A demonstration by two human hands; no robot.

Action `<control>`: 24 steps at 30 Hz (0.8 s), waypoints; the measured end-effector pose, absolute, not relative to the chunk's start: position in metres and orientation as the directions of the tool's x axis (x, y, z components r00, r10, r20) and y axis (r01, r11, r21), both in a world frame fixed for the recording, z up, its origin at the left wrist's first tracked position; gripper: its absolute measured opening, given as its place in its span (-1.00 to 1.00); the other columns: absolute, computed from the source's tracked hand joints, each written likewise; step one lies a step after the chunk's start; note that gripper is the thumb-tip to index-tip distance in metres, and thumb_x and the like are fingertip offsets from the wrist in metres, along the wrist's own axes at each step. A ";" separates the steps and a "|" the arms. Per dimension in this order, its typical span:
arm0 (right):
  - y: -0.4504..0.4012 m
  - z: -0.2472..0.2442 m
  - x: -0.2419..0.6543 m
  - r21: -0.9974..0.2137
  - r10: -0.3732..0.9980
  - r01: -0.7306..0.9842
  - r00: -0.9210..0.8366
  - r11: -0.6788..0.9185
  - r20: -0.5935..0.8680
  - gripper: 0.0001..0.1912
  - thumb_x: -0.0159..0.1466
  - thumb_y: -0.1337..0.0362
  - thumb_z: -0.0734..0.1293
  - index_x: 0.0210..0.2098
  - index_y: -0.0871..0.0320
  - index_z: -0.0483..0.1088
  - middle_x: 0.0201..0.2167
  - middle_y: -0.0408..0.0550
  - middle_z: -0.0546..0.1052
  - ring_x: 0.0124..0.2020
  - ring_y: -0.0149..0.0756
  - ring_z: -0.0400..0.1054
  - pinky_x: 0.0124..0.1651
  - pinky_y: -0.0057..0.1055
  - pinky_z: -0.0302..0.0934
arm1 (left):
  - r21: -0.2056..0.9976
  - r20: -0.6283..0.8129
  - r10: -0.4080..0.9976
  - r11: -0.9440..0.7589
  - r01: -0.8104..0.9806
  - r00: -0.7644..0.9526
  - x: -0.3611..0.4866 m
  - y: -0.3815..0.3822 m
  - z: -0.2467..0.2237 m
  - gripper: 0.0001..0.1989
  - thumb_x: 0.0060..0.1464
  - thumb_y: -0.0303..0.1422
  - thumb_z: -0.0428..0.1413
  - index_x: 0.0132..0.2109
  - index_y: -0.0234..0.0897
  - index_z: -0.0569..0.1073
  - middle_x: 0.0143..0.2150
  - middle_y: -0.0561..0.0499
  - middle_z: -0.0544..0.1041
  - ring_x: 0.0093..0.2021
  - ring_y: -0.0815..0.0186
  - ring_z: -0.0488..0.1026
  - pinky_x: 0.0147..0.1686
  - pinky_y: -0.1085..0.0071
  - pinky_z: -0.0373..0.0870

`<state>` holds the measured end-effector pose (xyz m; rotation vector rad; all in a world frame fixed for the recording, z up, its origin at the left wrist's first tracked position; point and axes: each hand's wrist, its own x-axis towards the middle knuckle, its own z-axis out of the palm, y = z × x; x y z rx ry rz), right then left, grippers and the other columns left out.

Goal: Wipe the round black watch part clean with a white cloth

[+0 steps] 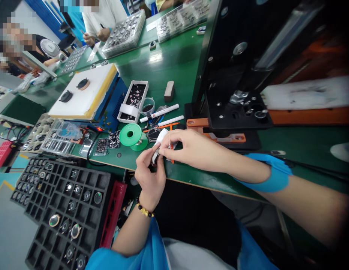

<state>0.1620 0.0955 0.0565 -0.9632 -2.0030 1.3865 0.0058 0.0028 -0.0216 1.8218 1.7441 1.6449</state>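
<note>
My left hand [150,180], wearing a beaded bracelet, pinches a small white strip [160,142] between thumb and fingers. My right hand [185,148] comes in from the right and its fingertips also touch the strip. A blue band [264,172] wraps my right forearm. Just beyond my hands lies a green tape spool [131,135] on the green workbench [160,71]. A round black part [154,135] sits partly behind the strip. Near my left wrist is a black foam tray [70,210] holding several round watch-like parts.
A black press machine [236,75] stands at the right with an orange fixture [219,135] at its base. A white box [134,101] of small pieces, white markers [160,112] and a white board [84,90] lie beyond. A co-worker [104,22] sits at the far bench.
</note>
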 end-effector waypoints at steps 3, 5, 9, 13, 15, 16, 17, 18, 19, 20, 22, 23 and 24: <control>0.096 0.058 0.163 -0.940 0.795 0.273 -0.607 0.203 -0.005 -0.87 0.28 0.30 0.40 -0.41 0.09 0.52 -0.22 -0.16 0.64 -0.18 -0.29 0.50 -0.12 -0.36 0.31 | 0.702 0.589 0.765 -0.326 0.634 -0.259 0.006 0.003 -0.021 -0.64 0.31 -0.48 0.21 0.18 -0.24 0.34 0.11 -0.18 0.63 0.14 0.19 0.61 0.17 0.22 0.55; 0.096 0.058 0.163 -0.931 0.807 0.303 -0.591 0.202 -0.017 -0.89 0.28 0.30 0.40 -0.40 0.09 0.53 -0.23 -0.16 0.64 -0.19 -0.28 0.50 -0.11 -0.36 0.31 | 0.703 0.590 0.764 -0.326 0.633 -0.262 0.006 0.003 -0.021 -0.65 0.32 -0.47 0.20 0.18 -0.25 0.34 0.11 -0.19 0.63 0.13 0.19 0.61 0.17 0.21 0.56; 0.095 0.057 0.162 -0.909 0.822 0.340 -0.569 0.240 0.004 -0.91 0.27 0.32 0.40 -0.38 0.09 0.54 -0.25 -0.15 0.64 -0.21 -0.26 0.50 -0.12 -0.35 0.30 | 0.702 0.588 0.763 -0.316 0.638 -0.268 0.007 0.004 -0.020 -0.68 0.34 -0.44 0.19 0.17 -0.25 0.33 0.10 -0.20 0.63 0.12 0.19 0.62 0.15 0.20 0.57; 0.095 0.057 0.161 -0.888 0.819 0.337 -0.570 0.313 0.072 -0.88 0.26 0.36 0.40 -0.42 0.10 0.52 -0.23 -0.16 0.63 -0.16 -0.28 0.48 -0.12 -0.36 0.25 | 0.715 0.578 0.769 -0.317 0.624 -0.272 0.008 0.004 -0.019 -0.68 0.34 -0.45 0.20 0.16 -0.24 0.34 0.10 -0.19 0.63 0.13 0.20 0.62 0.16 0.21 0.57; 0.094 0.057 0.160 -0.880 0.818 0.342 -0.569 0.330 0.086 -0.88 0.26 0.36 0.40 -0.42 0.10 0.52 -0.24 -0.17 0.62 -0.16 -0.29 0.47 -0.12 -0.35 0.23 | 0.717 0.577 0.770 -0.319 0.619 -0.272 0.008 0.004 -0.019 -0.69 0.34 -0.45 0.20 0.16 -0.24 0.35 0.10 -0.19 0.63 0.13 0.21 0.62 0.15 0.22 0.57; 0.094 0.057 0.160 -0.879 0.817 0.342 -0.570 0.332 0.088 -0.88 0.26 0.37 0.40 -0.42 0.10 0.52 -0.24 -0.17 0.62 -0.17 -0.29 0.46 -0.12 -0.35 0.23 | 0.716 0.578 0.769 -0.318 0.621 -0.273 0.008 0.004 -0.018 -0.69 0.34 -0.45 0.20 0.16 -0.24 0.35 0.10 -0.19 0.63 0.13 0.21 0.62 0.15 0.22 0.58; 0.094 0.056 0.160 -0.880 0.815 0.338 -0.572 0.334 0.090 -0.88 0.26 0.37 0.40 -0.42 0.10 0.53 -0.24 -0.17 0.62 -0.17 -0.29 0.46 -0.12 -0.34 0.23 | 0.714 0.578 0.769 -0.315 0.625 -0.273 0.008 0.004 -0.018 -0.69 0.34 -0.44 0.19 0.16 -0.24 0.35 0.10 -0.20 0.64 0.12 0.20 0.62 0.14 0.22 0.58; 0.093 0.056 0.160 -0.880 0.813 0.333 -0.574 0.338 0.095 -0.88 0.26 0.37 0.40 -0.42 0.10 0.53 -0.24 -0.17 0.62 -0.17 -0.29 0.46 -0.12 -0.33 0.23 | 0.712 0.578 0.769 -0.311 0.630 -0.273 0.008 0.004 -0.018 -0.70 0.34 -0.43 0.19 0.16 -0.24 0.35 0.09 -0.20 0.64 0.12 0.19 0.62 0.14 0.21 0.59; 0.093 0.055 0.160 -0.880 0.810 0.326 -0.577 0.344 0.103 -0.88 0.27 0.36 0.41 -0.41 0.10 0.53 -0.24 -0.16 0.62 -0.17 -0.29 0.46 -0.12 -0.33 0.23 | 0.709 0.578 0.769 -0.308 0.635 -0.272 0.008 0.004 -0.019 -0.71 0.35 -0.42 0.18 0.15 -0.24 0.35 0.09 -0.20 0.64 0.12 0.19 0.63 0.14 0.20 0.59; 0.094 0.055 0.160 -0.881 0.807 0.319 -0.580 0.349 0.110 -0.88 0.27 0.36 0.40 -0.41 0.10 0.53 -0.23 -0.16 0.62 -0.16 -0.29 0.46 -0.11 -0.33 0.24 | 0.707 0.578 0.769 -0.305 0.638 -0.273 0.008 0.004 -0.019 -0.71 0.35 -0.42 0.18 0.15 -0.24 0.35 0.09 -0.21 0.64 0.12 0.18 0.63 0.14 0.20 0.59; 0.094 0.053 0.160 -0.886 0.802 0.305 -0.586 0.349 0.114 -0.87 0.28 0.36 0.40 -0.41 0.10 0.53 -0.23 -0.16 0.62 -0.15 -0.30 0.46 -0.11 -0.33 0.24 | 0.704 0.579 0.769 -0.304 0.642 -0.271 0.008 0.004 -0.019 -0.71 0.35 -0.41 0.18 0.15 -0.24 0.35 0.10 -0.21 0.64 0.12 0.17 0.62 0.14 0.19 0.59; 0.094 0.053 0.160 -0.890 0.801 0.299 -0.588 0.343 0.111 -0.87 0.29 0.35 0.40 -0.41 0.10 0.53 -0.22 -0.17 0.62 -0.15 -0.30 0.46 -0.11 -0.33 0.24 | 0.705 0.579 0.769 -0.306 0.640 -0.270 0.008 0.004 -0.019 -0.71 0.35 -0.41 0.18 0.15 -0.24 0.35 0.10 -0.20 0.64 0.12 0.17 0.62 0.14 0.19 0.59; 0.095 0.053 0.161 -0.895 0.800 0.294 -0.591 0.334 0.104 -0.86 0.29 0.34 0.40 -0.42 0.11 0.53 -0.22 -0.17 0.62 -0.15 -0.31 0.46 -0.11 -0.33 0.25 | 0.706 0.580 0.769 -0.309 0.637 -0.269 0.008 0.004 -0.020 -0.71 0.35 -0.42 0.19 0.15 -0.24 0.35 0.10 -0.20 0.64 0.13 0.17 0.62 0.14 0.20 0.59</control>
